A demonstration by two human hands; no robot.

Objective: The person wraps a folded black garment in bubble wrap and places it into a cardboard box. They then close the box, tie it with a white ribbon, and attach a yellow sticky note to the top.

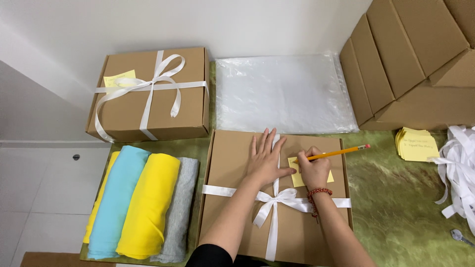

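Observation:
A brown cardboard box tied with a white ribbon bow lies in front of me. My left hand rests flat on its lid, fingers spread. A yellow sticky note sits on the lid just right of the ribbon. My right hand holds an orange pencil with its tip on the note; a red bead bracelet circles that wrist.
A second ribboned box with a yellow note stands at the back left. Rolled cloths in blue, yellow and grey lie left. Clear plastic bags, stacked cardboard boxes, a yellow note pad and loose white ribbon lie behind and right.

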